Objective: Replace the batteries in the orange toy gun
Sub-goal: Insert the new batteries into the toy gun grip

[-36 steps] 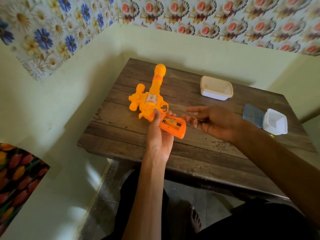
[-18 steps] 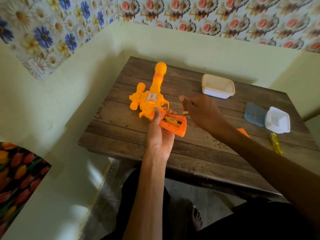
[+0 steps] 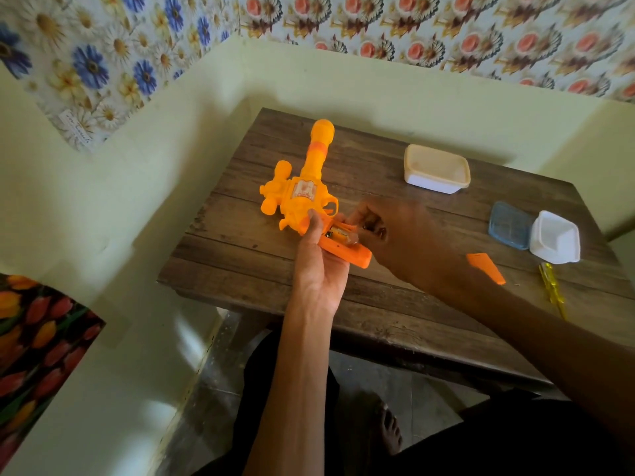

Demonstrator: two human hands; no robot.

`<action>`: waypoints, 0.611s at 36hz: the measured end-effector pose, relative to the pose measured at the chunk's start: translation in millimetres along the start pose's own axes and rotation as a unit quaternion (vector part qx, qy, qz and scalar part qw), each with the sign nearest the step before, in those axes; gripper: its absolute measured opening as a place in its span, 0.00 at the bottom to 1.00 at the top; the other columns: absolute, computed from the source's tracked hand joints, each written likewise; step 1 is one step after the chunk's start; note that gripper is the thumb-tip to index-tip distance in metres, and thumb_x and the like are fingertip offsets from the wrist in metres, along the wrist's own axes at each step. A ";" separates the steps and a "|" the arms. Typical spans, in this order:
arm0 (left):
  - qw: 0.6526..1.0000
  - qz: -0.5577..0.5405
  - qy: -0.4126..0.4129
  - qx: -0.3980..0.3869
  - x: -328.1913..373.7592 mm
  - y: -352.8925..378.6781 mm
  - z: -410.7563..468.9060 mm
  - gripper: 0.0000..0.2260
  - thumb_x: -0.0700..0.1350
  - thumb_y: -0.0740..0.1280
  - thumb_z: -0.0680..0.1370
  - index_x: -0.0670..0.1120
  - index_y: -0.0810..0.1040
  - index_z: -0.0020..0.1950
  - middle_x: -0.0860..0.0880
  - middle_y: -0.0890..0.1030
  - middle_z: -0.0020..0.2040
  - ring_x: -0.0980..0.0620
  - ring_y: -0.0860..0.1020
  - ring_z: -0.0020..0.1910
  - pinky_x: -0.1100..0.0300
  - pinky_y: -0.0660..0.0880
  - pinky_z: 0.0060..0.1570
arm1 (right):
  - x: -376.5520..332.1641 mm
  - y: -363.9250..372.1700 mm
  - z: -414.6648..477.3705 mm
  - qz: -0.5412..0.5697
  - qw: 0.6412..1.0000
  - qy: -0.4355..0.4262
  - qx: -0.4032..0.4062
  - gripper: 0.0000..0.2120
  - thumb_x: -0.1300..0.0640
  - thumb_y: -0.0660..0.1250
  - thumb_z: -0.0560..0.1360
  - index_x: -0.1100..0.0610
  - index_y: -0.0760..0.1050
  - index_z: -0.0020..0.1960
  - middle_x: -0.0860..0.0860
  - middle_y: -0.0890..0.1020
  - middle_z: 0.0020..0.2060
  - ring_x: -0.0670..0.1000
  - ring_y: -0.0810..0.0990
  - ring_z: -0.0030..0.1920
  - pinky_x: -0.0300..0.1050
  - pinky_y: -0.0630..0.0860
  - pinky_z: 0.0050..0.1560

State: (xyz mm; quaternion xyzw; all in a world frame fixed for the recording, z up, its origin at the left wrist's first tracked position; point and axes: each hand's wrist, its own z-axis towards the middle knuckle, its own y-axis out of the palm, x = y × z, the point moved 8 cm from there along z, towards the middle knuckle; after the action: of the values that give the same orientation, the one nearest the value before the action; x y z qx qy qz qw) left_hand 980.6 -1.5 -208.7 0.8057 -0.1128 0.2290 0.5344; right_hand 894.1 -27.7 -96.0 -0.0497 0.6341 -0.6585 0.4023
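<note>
The orange toy gun (image 3: 305, 194) lies over the wooden table (image 3: 240, 255) with its barrel pointing away from me. My left hand (image 3: 319, 269) grips its handle from below, thumb on the body. The battery compartment in the handle is uncovered, and a battery (image 3: 340, 237) shows inside it. My right hand (image 3: 395, 231) reaches in from the right, its curled fingertips pinching the battery at the compartment. The hand is blurred, so the exact hold is unclear. The orange compartment cover (image 3: 486, 267) lies loose on the table to the right.
A yellow screwdriver (image 3: 551, 286) lies near the table's right edge. A lidded white box (image 3: 436, 168) stands at the back. A blue lid (image 3: 508, 225) and an open white container (image 3: 555, 237) sit at the right. Walls close in behind and to the left.
My right hand came from the right side of the table with a battery and now has its fingertips at the gun's compartment. The left hand and the gun stayed put.
</note>
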 end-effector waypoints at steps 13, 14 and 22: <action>0.999 0.032 -0.015 -0.001 -2.6 -2.4 1.6 0.19 0.56 0.60 0.81 0.39 0.75 0.55 0.42 0.79 0.43 0.46 0.80 0.38 0.51 0.79 0.38 | 6.0 -4.7 -7.0 0.029 0.998 -0.017 -0.053 0.09 0.62 0.74 0.71 0.50 0.85 0.47 0.44 0.85 0.43 0.32 0.77 0.36 0.20 0.68 0.42; 1.000 0.023 -0.016 0.001 -2.9 -2.2 1.9 0.18 0.55 0.60 0.82 0.39 0.76 0.54 0.42 0.80 0.42 0.46 0.81 0.38 0.53 0.79 0.36 | 10.6 -6.8 -6.0 0.054 0.998 0.015 -0.041 0.07 0.58 0.76 0.69 0.48 0.84 0.45 0.41 0.84 0.41 0.32 0.76 0.36 0.22 0.70 0.41; 1.000 -0.009 -0.018 -0.018 -3.9 -1.3 2.4 0.16 0.54 0.61 0.82 0.40 0.77 0.52 0.45 0.79 0.43 0.47 0.81 0.43 0.42 0.73 0.60 | 39.2 41.7 -25.1 0.456 0.770 0.413 -0.169 0.11 0.70 0.70 0.71 0.62 0.75 0.52 0.57 0.82 0.47 0.54 0.81 0.47 0.49 0.80 0.47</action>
State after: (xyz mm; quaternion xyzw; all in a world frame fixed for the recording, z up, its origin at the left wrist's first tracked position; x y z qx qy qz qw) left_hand 978.4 -3.4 -212.5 0.8009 -0.1188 0.2078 0.5488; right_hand 872.9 -25.6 -154.8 0.4550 0.7886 -0.2365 0.3394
